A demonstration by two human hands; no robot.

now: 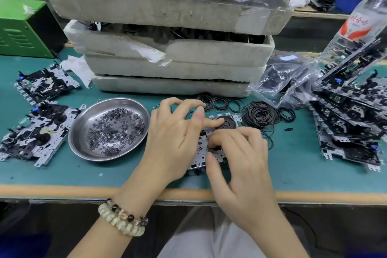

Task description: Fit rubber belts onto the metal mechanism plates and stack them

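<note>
Head view: I have both hands over a metal mechanism plate (200, 150) that lies flat near the counter's (94, 176) front edge, about midway along it. The left hand (173, 132) reaches one straight finger onto the black wheel (225, 124) at the plate's far end, and its other fingers arch loosely above with nothing in them that I can make out. The right hand (240, 157) is curled, its fingertips pinching a rubber belt (212, 148) against the middle of the plate. Loose belts (259, 116) are heaped just beyond the plate to the right. Stacked plates (351, 128) stand at the counter's right edge, and more plates (35, 132) lie at its left edge. A steel dish (72, 132) of small washers sits just left of my left hand. Foam trays (167, 63) are piled along the back.
</note>
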